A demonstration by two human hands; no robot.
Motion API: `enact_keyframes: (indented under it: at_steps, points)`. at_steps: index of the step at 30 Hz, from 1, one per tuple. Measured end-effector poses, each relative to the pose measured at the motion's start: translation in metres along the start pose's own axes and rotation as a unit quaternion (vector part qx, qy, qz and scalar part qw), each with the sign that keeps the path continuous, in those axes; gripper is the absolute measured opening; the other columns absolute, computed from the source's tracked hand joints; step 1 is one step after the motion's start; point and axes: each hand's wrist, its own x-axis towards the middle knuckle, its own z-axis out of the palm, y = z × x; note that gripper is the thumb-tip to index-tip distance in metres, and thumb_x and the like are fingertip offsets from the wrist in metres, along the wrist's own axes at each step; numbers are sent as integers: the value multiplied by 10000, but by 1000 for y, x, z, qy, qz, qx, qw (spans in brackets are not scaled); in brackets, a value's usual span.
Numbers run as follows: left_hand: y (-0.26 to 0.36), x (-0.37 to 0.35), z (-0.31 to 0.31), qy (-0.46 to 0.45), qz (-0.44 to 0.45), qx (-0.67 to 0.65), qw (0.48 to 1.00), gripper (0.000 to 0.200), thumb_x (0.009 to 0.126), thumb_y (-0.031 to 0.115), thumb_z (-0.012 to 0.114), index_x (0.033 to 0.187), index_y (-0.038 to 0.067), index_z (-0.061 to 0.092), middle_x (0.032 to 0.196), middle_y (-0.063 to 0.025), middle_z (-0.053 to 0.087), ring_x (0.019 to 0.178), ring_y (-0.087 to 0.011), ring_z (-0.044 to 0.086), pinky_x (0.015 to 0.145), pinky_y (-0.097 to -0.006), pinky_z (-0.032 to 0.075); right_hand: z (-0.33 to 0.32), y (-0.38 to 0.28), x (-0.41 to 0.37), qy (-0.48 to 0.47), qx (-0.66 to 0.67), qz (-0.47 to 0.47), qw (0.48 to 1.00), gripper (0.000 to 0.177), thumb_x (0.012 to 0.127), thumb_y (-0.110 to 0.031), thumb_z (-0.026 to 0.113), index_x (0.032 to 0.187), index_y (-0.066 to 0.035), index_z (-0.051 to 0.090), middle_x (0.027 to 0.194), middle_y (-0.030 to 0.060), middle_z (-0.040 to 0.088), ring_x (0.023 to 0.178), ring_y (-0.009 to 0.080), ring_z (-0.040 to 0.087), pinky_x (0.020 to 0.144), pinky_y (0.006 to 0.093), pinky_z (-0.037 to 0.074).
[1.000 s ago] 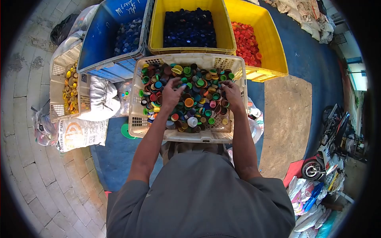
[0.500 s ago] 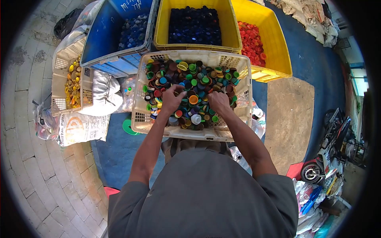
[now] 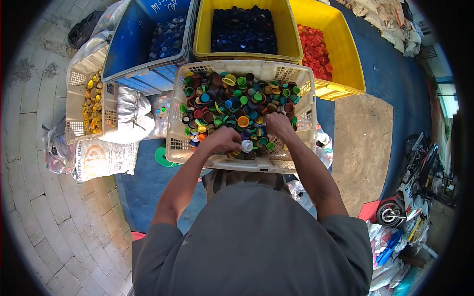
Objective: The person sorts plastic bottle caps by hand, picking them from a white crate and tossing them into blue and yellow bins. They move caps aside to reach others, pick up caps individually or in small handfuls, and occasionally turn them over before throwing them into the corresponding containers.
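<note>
Mixed green, brown, blue, red and yellow plastic bottle caps [image 3: 229, 104] are lying heaped in the pale perforated crate [image 3: 291, 166] in front of me, and both my bare hands are reaching in over them. My left hand [image 3: 224, 140] is hovering low over the near part of the heap, its fingers bending inward, their tips coming close to a white cap [image 3: 247, 145]; I cannot tell whether they are touching it or pinching anything. My right hand [image 3: 278, 123] is curling into a narrow, closed shape at the right part of the heap, knuckles up, and the palm is hiding whatever may be inside. An orange cap [image 3: 243, 121] is sitting between my hands, a little nearer the right one.

Beyond the far rim, a blue tub [image 3: 118, 49] is holding bluish and clear caps [image 3: 168, 37], a yellow tub [image 3: 202, 29] is holding dark blue caps [image 3: 244, 30], and a second yellow tub [image 3: 345, 54] is holding red caps [image 3: 314, 52]. Off to my left, a smaller pale crate [image 3: 109, 111] is holding yellow caps [image 3: 92, 106], with a printed white sack [image 3: 106, 160] lying near it. A motorcycle [image 3: 407, 190] is standing well apart on my right.
</note>
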Motion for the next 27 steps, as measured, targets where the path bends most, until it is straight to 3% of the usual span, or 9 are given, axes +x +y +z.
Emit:
enact_keyframes:
  at_steps: [4, 7, 10, 13, 16, 27]
  points:
    - [-3, 15, 27, -67, 52, 250, 965, 346, 759, 180, 675, 1103, 191, 708, 973, -166, 693, 945, -322, 660, 813, -433, 520, 5, 7, 3, 11, 38, 8, 999, 158, 776, -130, 592, 845, -1, 652, 854, 218, 674, 794, 384, 674, 666, 472, 544]
    - [-5, 20, 39, -21, 100, 292, 951, 325, 754, 158, 667, 1075, 181, 714, 941, -152, 689, 935, -318, 667, 792, -443, 527, 13, 12, 6, 43, 74, 28, 996, 163, 777, -132, 601, 887, -27, 661, 878, 215, 677, 824, 380, 674, 697, 480, 544]
    - [-10, 27, 45, 11, 137, 371, 918, 230, 773, 137, 641, 988, 152, 720, 869, -133, 686, 869, -305, 688, 718, -435, 548, 7, 10, 4, 19, 120, 45, 992, 288, 744, -113, 617, 1023, -101, 686, 885, 213, 682, 856, 397, 663, 733, 481, 538]
    - [-17, 42, 54, 9, 164, 449, 878, 160, 796, 115, 606, 913, 133, 713, 831, -113, 690, 790, -287, 701, 641, -414, 557, 5, 9, 2, -13, 90, 51, 995, 327, 716, -92, 633, 1039, -111, 682, 911, 196, 687, 875, 386, 665, 740, 475, 539]
    - [-23, 46, 55, 48, 175, 444, 877, 148, 802, 119, 594, 889, 130, 712, 801, -106, 690, 752, -282, 702, 606, -397, 556, 0, 5, -2, -19, 81, 38, 996, 354, 691, -80, 646, 1041, -119, 685, 927, 179, 692, 884, 376, 667, 736, 470, 541]
    - [-21, 41, 35, -18, 145, 360, 921, 261, 688, 125, 645, 944, 129, 696, 865, -123, 682, 856, -329, 667, 710, -448, 534, -12, 2, -10, -57, 59, -7, 997, 411, 661, -89, 667, 1070, -130, 679, 906, 175, 694, 882, 367, 671, 733, 460, 549]
